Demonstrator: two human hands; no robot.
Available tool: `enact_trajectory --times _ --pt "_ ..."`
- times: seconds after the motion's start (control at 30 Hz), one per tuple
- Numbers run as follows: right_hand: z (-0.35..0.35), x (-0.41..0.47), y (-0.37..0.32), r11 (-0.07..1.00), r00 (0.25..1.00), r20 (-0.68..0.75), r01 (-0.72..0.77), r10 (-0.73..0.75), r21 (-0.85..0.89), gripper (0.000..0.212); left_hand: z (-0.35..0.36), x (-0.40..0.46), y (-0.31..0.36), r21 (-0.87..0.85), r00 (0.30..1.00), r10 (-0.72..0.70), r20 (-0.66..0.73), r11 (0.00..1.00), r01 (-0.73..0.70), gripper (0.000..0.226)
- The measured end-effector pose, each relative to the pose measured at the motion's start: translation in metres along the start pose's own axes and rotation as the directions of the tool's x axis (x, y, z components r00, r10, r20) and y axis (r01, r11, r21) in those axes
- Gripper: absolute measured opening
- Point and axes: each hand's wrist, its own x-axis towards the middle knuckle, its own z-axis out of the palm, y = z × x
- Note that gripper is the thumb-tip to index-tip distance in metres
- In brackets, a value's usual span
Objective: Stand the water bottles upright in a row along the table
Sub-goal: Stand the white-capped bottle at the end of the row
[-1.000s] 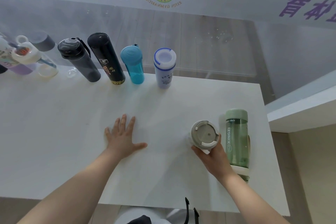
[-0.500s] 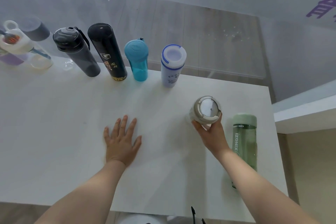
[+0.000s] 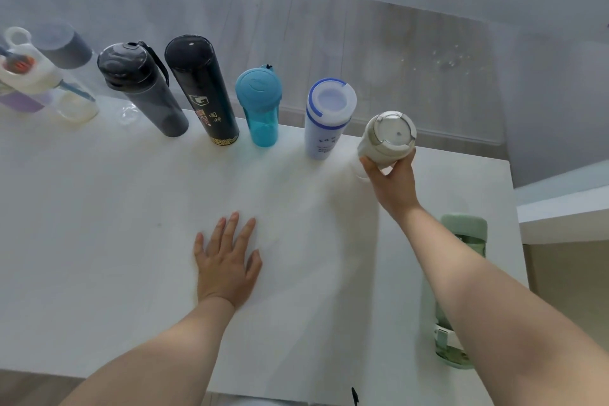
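Here the right hand [image 3: 392, 181] grips the beige bottle [image 3: 387, 138] below its lid, while the left hand [image 3: 227, 260] lies flat on the table [image 3: 99, 241].

Upright bottles [image 3: 257, 105], green bottle [image 3: 461, 273] lying.

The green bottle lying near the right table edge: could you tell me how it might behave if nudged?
The green bottle lies on its side and looks round, so it may roll, perhaps off the table edge close by. Its clear body seems to be rigid plastic, likely stiff and fairly light if empty.
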Motion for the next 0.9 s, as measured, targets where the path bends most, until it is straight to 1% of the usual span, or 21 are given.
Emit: enact_trajectory --times 0.17,0.33,0.4,0.53,0.6,0.63,0.77,0.9 --pt "0.0 0.015 -0.006 1.0 1.0 0.023 -0.013 0.014 -0.025 0.061 -0.001 0.0 0.001 0.0 1.0 0.003 0.004 1.0 -0.003 0.06" --pt "0.0 0.024 -0.01 0.998 0.999 0.032 -0.031 0.033 -0.051 0.071 -0.002 0.0 0.0 0.006 1.0 0.005 0.02 1.0 -0.005 0.061" --pt "0.0 0.025 -0.007 0.996 0.997 0.054 -0.06 0.063 -0.068 0.074 -0.003 -0.001 0.0 0.007 1.0 0.004 0.029 1.0 -0.004 0.061" --pt "-0.009 0.018 0.006 0.98 0.972 0.179 -0.126 0.154 -0.154 0.091 -0.004 -0.001 0.001 0.021 0.998 -0.002 0.056 1.0 0.001 0.062" --pt "-0.017 0.008 0.012 0.969 0.964 0.184 -0.157 0.192 -0.192 0.098 -0.004 -0.001 0.002 0.038 0.997 -0.005 0.071 0.999 0.003 0.062" --pt "-0.022 0.001 0.014 0.963 0.963 0.174 -0.166 0.204 -0.212 0.098 -0.004 -0.001 0.002 0.049 0.997 -0.005 0.078 0.999 0.002 0.062" --pt "-0.049 -0.033 0.016 0.958 0.968 0.159 -0.149 0.192 -0.245 0.081 -0.003 -0.002 0.002 0.06 0.996 -0.01 0.094 0.998 0.004 0.062" --pt "-0.084 -0.076 0.016 0.957 0.984 0.155 -0.035 0.083 -0.288 0.062 -0.006 -0.003 0.005 0.063 0.993 -0.022 0.116 0.998 0.015 0.066"
